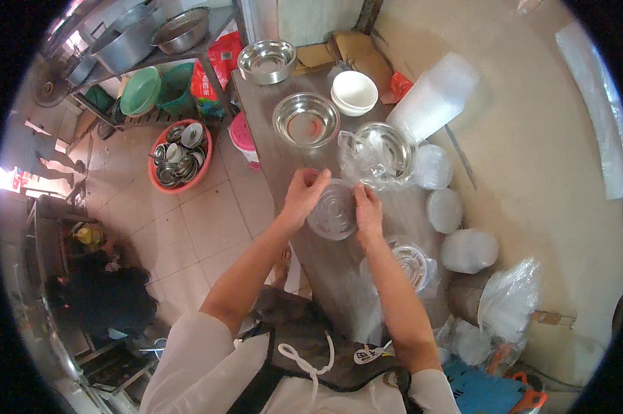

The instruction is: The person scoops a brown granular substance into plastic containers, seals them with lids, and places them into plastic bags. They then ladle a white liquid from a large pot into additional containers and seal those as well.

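Note:
Both of my hands hold a round clear plastic lid or container above the dark table, one at each side of its rim. My left hand grips the upper left edge, and my right hand the right edge. Beyond them stand a steel bowl, stacked steel bowls and white bowls. A clear plastic bag lies partly over another steel bowl. Round plastic lids in a bag are beside my right forearm.
Stacked clear containers and wrapped lids line the wall side. On the floor at left sits a red basin of dishes. A metal shelf holds pots. A person in dark clothes is at lower left.

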The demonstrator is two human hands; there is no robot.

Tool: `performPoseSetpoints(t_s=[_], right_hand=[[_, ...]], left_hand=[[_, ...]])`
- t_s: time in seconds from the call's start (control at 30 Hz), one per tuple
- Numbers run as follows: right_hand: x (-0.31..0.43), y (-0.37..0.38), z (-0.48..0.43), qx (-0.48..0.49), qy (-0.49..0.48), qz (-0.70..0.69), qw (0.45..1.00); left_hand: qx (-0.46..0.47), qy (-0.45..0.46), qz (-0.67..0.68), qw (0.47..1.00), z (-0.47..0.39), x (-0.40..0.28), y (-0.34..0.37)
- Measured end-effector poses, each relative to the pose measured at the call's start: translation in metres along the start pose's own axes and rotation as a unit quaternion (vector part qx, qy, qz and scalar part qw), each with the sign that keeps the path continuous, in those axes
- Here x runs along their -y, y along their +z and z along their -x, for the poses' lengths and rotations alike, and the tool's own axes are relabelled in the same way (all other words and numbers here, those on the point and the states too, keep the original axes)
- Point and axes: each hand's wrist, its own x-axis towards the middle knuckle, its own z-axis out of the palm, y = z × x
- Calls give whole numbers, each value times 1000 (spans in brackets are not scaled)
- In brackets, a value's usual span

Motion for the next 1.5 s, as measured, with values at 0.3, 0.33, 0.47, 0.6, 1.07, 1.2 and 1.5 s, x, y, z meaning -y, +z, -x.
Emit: performPoseSetpoints(t_s=[0.3, 0.33, 0.47, 0.6, 1.07, 1.2, 1.5], right_hand=[[9, -11, 10, 105, -321, 454, 825], [31, -15, 17, 171, -333, 587, 718], [140, -94, 76, -4, -447, 293, 845], [266, -246, 130, -368, -619, 212, 661], [332, -383, 96, -456, -359, 653, 485], [235, -246, 143, -225, -162, 509, 815], [103, -151, 186, 123, -2, -298, 946]], left_hand=[[-60, 200, -312, 927, 10, -11, 1], [-80, 331, -308, 888, 20, -18, -1], [107, 473, -535, 692, 55, -29, 4], [121, 470, -544, 684, 54, -24, 12], [104, 401, -557, 720, 5, -25, 49], [40, 441, -554, 705, 21, -16, 48], [507, -53, 304, 805, 133, 9, 25]])
